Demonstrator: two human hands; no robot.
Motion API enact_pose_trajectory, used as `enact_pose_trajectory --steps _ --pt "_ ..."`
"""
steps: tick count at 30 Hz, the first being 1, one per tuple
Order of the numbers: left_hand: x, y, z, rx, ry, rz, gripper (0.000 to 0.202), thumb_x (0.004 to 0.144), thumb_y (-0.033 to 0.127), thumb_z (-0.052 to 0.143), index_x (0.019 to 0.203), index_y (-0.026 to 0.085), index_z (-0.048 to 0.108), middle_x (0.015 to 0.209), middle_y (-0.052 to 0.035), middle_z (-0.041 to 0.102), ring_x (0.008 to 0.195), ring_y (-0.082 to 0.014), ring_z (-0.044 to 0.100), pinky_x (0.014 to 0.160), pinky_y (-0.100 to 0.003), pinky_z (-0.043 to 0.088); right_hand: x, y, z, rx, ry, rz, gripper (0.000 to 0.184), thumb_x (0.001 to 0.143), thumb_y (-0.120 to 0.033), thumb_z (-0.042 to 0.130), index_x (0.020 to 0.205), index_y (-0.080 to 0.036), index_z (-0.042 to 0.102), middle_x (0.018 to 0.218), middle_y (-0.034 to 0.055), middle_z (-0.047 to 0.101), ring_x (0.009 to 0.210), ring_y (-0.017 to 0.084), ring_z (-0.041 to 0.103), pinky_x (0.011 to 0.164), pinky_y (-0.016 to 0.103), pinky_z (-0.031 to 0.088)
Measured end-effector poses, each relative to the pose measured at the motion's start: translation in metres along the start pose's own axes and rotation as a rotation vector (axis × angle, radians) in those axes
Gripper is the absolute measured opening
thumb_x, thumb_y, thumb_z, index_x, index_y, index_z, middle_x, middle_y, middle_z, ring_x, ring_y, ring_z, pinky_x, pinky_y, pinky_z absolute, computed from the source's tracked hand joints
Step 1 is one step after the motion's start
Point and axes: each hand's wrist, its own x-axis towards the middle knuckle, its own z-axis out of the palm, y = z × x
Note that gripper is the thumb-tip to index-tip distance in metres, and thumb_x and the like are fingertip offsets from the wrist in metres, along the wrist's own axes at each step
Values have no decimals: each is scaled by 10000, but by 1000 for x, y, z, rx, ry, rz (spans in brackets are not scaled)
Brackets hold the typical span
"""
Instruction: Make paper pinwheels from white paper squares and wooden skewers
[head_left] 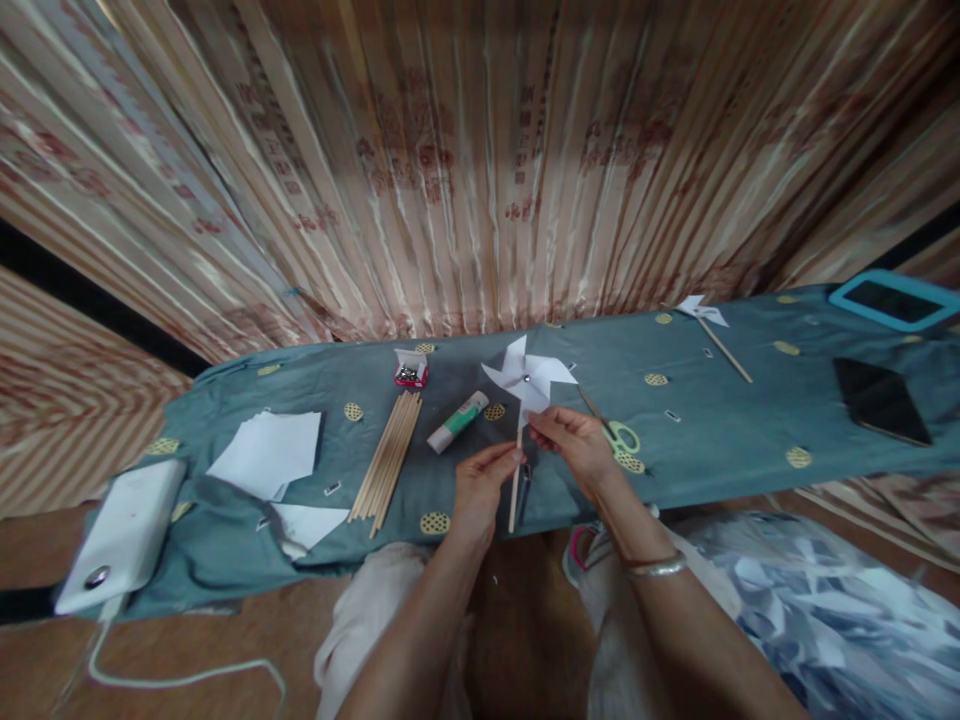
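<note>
A white paper pinwheel (529, 377) on a wooden stick (514, 500) is in front of me, a small pin at its centre. My left hand (481, 485) pinches the stick below the paper blades. My right hand (574, 440) is closed at the lowest blade, thumb and finger on its paper edge. Green-handled scissors (622, 438) lie just right of my right hand, partly behind it. A glue stick (458, 422) rests left of the pinwheel. Further left are a bundle of wooden sticks (386, 465) and a small red box of pins (411, 370).
White paper squares (270, 450) and a paper scrap (311, 525) lie at left, near a white power bank (124, 535) with a cable. Another pinwheel (705, 312) lies at the back right. A dark phone (882, 400) and a blue-framed tablet (896, 300) are far right.
</note>
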Motion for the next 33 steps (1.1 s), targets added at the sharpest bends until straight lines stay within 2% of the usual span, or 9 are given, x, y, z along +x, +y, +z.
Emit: enact_pose_trajectory --steps 5,9,12,15,17,22,26,33 --pt "-2 3 0 -3 -11 -11 322 473 335 863 719 152 765 670 -39 718 651 -135 625 724 -265 477 -1 -1 4 -47 8 -17 409 473 -532 834 498 -184 621 491 -20 605 467 82 483 487 231 382" --pt "-2 5 0 10 -5 -7 333 479 341 861 731 144 766 689 -49 723 655 -141 628 723 -269 478 -1 -4 -3 -107 49 -66 458 482 -618 795 500 -187 640 478 -7 610 445 92 484 459 237 379" --pt "-1 6 -1 11 0 -3 337 478 338 863 737 145 767 704 -54 726 674 -143 633 738 -269 475 3 -7 -16 -123 191 -129 475 503 -647 772 519 -187 654 487 7 619 442 101 485 455 244 374" --pt "-1 5 -2 24 -10 -16 334 477 340 862 731 145 768 693 -54 723 668 -139 626 728 -263 471 11 -9 -31 -80 379 -230 425 542 -602 777 566 -193 661 533 1 630 491 110 508 511 253 397" --pt "-2 5 -2 37 -24 -25 333 473 343 862 723 145 768 679 -52 720 653 -137 618 716 -261 468 16 -11 -38 -29 451 -286 383 544 -557 794 608 -199 671 586 -8 651 546 115 534 570 259 416" --pt "-4 4 -1 65 -39 -54 326 453 341 866 701 154 767 648 -44 714 630 -135 608 690 -259 465 23 -11 -40 56 416 -308 315 531 -470 821 639 -206 686 611 -28 644 605 117 542 640 266 425" --pt "-5 4 -1 67 -38 -58 326 449 340 870 701 159 767 656 -45 718 637 -139 615 699 -263 469 20 -11 -35 20 395 -293 261 518 -409 823 619 -205 694 570 -33 619 556 107 488 581 258 393" --pt "-2 3 0 46 -26 -32 339 442 350 879 694 154 766 655 -44 717 644 -140 623 726 -270 477 16 -12 -29 11 383 -247 235 513 -393 803 589 -202 688 531 -34 594 535 103 460 542 248 360"
